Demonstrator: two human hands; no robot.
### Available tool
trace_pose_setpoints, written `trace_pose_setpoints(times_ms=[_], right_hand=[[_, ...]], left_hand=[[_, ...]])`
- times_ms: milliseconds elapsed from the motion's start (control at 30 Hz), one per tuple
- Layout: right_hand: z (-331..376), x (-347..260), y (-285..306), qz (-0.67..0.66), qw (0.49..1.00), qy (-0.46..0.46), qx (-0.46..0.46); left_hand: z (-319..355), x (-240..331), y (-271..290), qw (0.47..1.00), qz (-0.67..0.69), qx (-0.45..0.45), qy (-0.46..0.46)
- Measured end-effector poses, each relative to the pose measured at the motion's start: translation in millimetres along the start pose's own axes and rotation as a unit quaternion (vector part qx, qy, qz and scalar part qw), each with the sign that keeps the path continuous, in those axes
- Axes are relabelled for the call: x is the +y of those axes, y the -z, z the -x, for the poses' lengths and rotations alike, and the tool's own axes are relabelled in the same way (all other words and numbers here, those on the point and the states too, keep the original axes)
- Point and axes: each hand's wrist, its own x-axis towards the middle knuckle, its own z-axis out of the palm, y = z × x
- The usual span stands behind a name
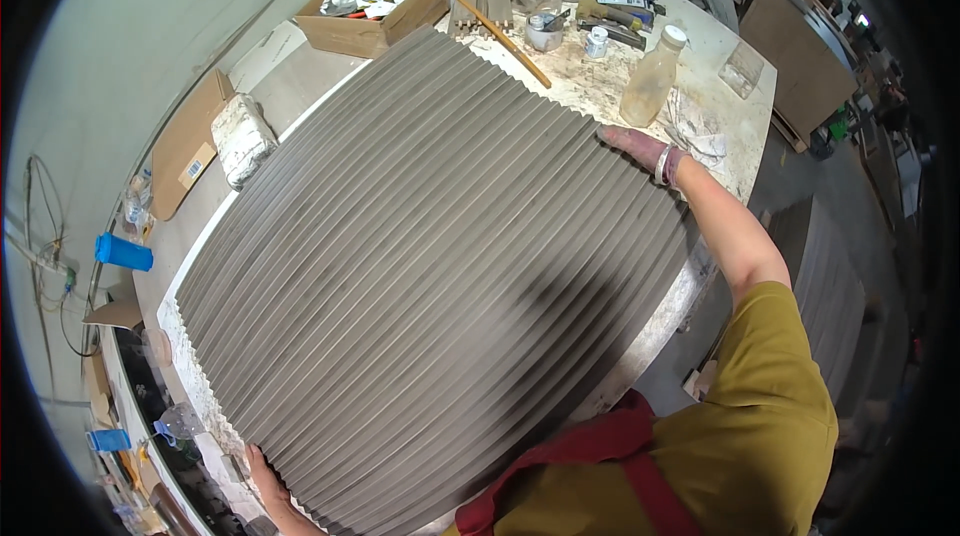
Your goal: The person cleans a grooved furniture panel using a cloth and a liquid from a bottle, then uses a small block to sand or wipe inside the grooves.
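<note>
Though the ribbed panel (420, 226) lies flat, what's left is unclear
Left hand (266, 481), right hand (640, 147) at edges; pinching, I can't tell

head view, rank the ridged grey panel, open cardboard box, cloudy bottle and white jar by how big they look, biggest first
1. Ridged grey panel
2. Open cardboard box
3. Cloudy bottle
4. White jar

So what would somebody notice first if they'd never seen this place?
Probably the big grey ridged panel filling the middle, with the right fingers at its right edge and the left fingers at its lower-left edge. Next, perhaps the bright blue container at far left, and the cloudy bottle just beyond the right fingers.
</note>
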Motion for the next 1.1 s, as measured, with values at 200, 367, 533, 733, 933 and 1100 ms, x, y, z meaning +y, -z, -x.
trace_pose_setpoints(times_ms=[200, 367, 533, 733, 933, 1100], right_hand=[[-42, -19, 12, -0.021, 0.996, -0.082, 0.032], [-57, -26, -20, 0.208, 0.971, 0.085, 0.076], [-60, -35, -9, 0.28, 0.954, 0.103, 0.006], [14, -4, 29, 0.019, 0.997, 0.009, 0.071], [101, 97, 40, -0.29, 0.953, 0.059, 0.073], [100, 105, 1, -0.131, 0.974, 0.06, 0.178]], left_hand=[[-21, -27, 26, 0.998, 0.026, -0.001, -0.053], [-10, -6, 6, 0.999, 0.012, -0.001, -0.05], [-36, -35, 33, 0.998, -0.025, 0.02, -0.056], [12, -47, 59, 0.925, -0.24, 0.13, -0.264], [146, -67, 3, 0.933, -0.155, 0.26, -0.193], [195, -113, 0, 0.969, -0.014, 0.227, -0.096]])
